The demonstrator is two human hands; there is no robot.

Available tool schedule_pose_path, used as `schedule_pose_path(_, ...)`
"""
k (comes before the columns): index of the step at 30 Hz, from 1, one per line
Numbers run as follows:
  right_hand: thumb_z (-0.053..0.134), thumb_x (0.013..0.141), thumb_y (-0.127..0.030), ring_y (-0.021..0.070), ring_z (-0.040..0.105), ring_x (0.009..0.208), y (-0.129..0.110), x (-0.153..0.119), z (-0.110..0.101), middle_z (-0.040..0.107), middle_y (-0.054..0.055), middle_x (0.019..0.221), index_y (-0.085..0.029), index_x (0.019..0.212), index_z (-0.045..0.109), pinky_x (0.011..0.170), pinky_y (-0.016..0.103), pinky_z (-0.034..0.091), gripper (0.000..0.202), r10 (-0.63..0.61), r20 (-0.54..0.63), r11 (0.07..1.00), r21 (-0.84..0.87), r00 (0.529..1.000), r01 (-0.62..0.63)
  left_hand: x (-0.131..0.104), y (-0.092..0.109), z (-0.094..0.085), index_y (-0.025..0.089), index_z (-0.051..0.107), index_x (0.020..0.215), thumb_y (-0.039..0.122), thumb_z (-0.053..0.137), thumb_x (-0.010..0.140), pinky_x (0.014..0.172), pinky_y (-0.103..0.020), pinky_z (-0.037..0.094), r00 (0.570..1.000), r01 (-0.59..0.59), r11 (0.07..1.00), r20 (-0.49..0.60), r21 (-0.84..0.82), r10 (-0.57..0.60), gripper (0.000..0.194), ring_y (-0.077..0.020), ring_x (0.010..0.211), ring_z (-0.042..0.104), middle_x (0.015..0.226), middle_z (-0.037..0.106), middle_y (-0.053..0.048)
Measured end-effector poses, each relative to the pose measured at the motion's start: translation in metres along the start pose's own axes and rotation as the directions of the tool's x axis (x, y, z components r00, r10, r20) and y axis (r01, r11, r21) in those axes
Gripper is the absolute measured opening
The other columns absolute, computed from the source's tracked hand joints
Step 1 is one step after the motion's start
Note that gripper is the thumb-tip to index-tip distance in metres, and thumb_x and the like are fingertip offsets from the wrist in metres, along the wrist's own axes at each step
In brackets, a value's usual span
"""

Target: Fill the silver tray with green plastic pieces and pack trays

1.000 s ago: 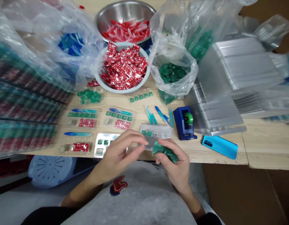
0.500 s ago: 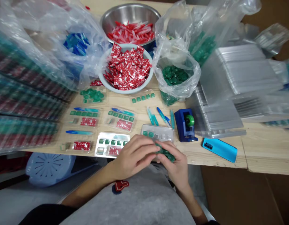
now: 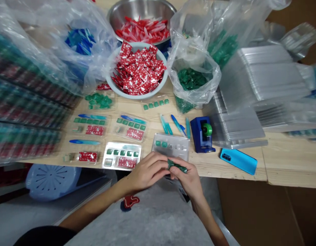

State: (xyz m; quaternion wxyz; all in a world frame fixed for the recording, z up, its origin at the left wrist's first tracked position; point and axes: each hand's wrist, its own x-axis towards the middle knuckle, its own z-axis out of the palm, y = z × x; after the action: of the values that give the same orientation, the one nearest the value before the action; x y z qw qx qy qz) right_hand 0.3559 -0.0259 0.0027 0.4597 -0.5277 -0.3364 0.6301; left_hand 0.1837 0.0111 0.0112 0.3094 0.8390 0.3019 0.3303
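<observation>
Near the table's front edge, my right hand (image 3: pixel 187 176) is closed round several small green pieces (image 3: pixel 178 167). My left hand (image 3: pixel 150 171) meets it from the left, its fingertips pinched at the end of the same green pieces. Just beyond both hands lies a clear tray (image 3: pixel 170 145) with two green squares in its upper left slots; its near edge is partly hidden by my fingers. To the left of it, a tray (image 3: pixel 122 155) holds a row of green squares and a red patterned packet (image 3: pixel 126 162).
A blue tape dispenser (image 3: pixel 202 135) and a blue phone (image 3: pixel 238 161) are right of the hands. Behind stand a bowl of red packets (image 3: pixel 163 83), a metal bowl (image 3: pixel 112 15) and plastic bags (image 3: pixel 214 82). Stacked trays (image 3: pixel 273 75) rise at the right, filled ones (image 3: pixel 25 143) at the left.
Both hands have shifted slightly left, still together. The green pieces now show as a narrower row between the fingers. The whole view has moved a little.
</observation>
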Motion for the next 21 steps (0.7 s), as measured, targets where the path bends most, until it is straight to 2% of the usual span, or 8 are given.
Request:
schedule_pose_path(2, 0.076, 0.070, -0.029, 0.0083, 0.052, 0.044, -0.001, -0.001, 0.003, 0.060, -0.004, 0.059, -0.025, 0.090, 0.078, 0.046, 0.023, 0.048, 0.021, 0.003, -0.002, 1.000, -0.007, 1.000, -0.003, -0.002, -0.001, 0.003, 0.019, 0.060, 0.097, 0.016, 0.053, 0.092, 0.075, -0.029, 0.053, 0.999, 0.022, 0.996, -0.043, -0.088, -0.026, 0.010, -0.0162, 0.086, 0.064, 0.092, 0.069, -0.006)
schedule_pose_path(4, 0.076, 0.070, -0.027, 0.0081, 0.053, 0.045, -0.004, -0.003, 0.007, 0.063, -0.003, 0.065, -0.027, 0.096, 0.077, 0.048, 0.024, 0.049, 0.026, -0.035, -0.038, 0.998, -0.045, 0.999, 0.034, -0.002, 0.000, 0.003, 0.019, 0.061, 0.092, 0.019, 0.053, 0.092, 0.073, -0.028, 0.053, 0.984, 0.132, 0.963, -0.084, -0.235, -0.156, 0.008, -0.0155, 0.083, 0.064, 0.088, 0.069, -0.005)
schedule_pose_path(7, 0.073, 0.075, -0.021, 0.0089, 0.056, 0.049, -0.012, -0.006, 0.013, 0.068, -0.001, 0.077, -0.031, 0.100, 0.075, 0.051, 0.025, 0.052, 0.026, -0.255, -0.088, 0.952, -0.199, 0.963, 0.234, 0.002, 0.004, -0.001, 0.018, 0.062, 0.089, 0.030, 0.055, 0.092, 0.069, -0.026, 0.054, 0.908, 0.349, 0.805, -0.040, -0.479, -0.417, 0.013, -0.0145, 0.079, 0.065, 0.084, 0.067, -0.005)
schedule_pose_path(9, 0.071, 0.079, -0.017, 0.0119, 0.062, 0.059, -0.018, -0.007, 0.015, 0.070, 0.000, 0.082, -0.033, 0.101, 0.074, 0.058, 0.026, 0.055, 0.027, -0.443, -0.049, 0.853, -0.332, 0.895, 0.404, 0.005, 0.008, -0.007, 0.018, 0.062, 0.088, 0.035, 0.058, 0.090, 0.068, -0.025, 0.054, 0.873, 0.410, 0.695, 0.033, -0.591, -0.487, 0.018, -0.0139, 0.078, 0.065, 0.084, 0.067, -0.005)
schedule_pose_path(12, 0.068, 0.082, -0.012, 0.0162, 0.067, 0.075, -0.025, -0.010, 0.014, 0.071, 0.002, 0.090, -0.036, 0.117, 0.067, 0.064, 0.029, 0.058, 0.042, -0.623, 0.100, 0.650, -0.486, 0.776, 0.584, 0.011, 0.012, -0.018, 0.018, 0.062, 0.081, 0.042, 0.057, 0.090, 0.069, -0.026, 0.054, 0.879, 0.397, 0.623, 0.082, -0.674, -0.470, 0.026, -0.0138, 0.079, 0.065, 0.085, 0.066, -0.005)
schedule_pose_path(16, 0.066, 0.084, -0.011, 0.0164, 0.069, 0.080, -0.035, -0.013, 0.013, 0.070, 0.004, 0.094, -0.035, 0.135, 0.051, 0.062, 0.027, 0.059, 0.058, -0.695, 0.293, 0.435, -0.555, 0.656, 0.709, 0.014, 0.017, -0.027, 0.019, 0.059, 0.075, 0.041, 0.054, 0.092, 0.074, -0.030, 0.055, 0.910, 0.330, 0.672, 0.036, -0.662, -0.412, 0.028, -0.0150, 0.084, 0.065, 0.087, 0.067, -0.005)
schedule_pose_path(18, 0.064, 0.085, -0.010, 0.0156, 0.069, 0.078, -0.041, -0.015, 0.014, 0.071, 0.003, 0.092, -0.033, 0.135, 0.051, 0.062, 0.025, 0.060, 0.057, -0.699, 0.315, 0.407, -0.563, 0.642, 0.719, 0.014, 0.019, -0.028, 0.020, 0.059, 0.079, 0.035, 0.055, 0.092, 0.076, -0.030, 0.055, 0.925, 0.287, 0.696, 0.004, -0.658, -0.379, 0.021, -0.0155, 0.088, 0.065, 0.090, 0.067, -0.006)
schedule_pose_path(21, 0.065, 0.084, -0.009, 0.0137, 0.069, 0.072, -0.049, -0.016, 0.017, 0.071, 0.001, 0.086, -0.033, 0.128, 0.058, 0.062, 0.022, 0.059, 0.051, -0.690, 0.279, 0.431, -0.583, 0.668, 0.689, 0.013, 0.021, -0.028, 0.020, 0.059, 0.088, 0.029, 0.056, 0.092, 0.074, -0.028, 0.056, 0.926, 0.267, 0.666, -0.005, -0.696, -0.377, 0.010, -0.0148, 0.087, 0.065, 0.091, 0.067, -0.005)
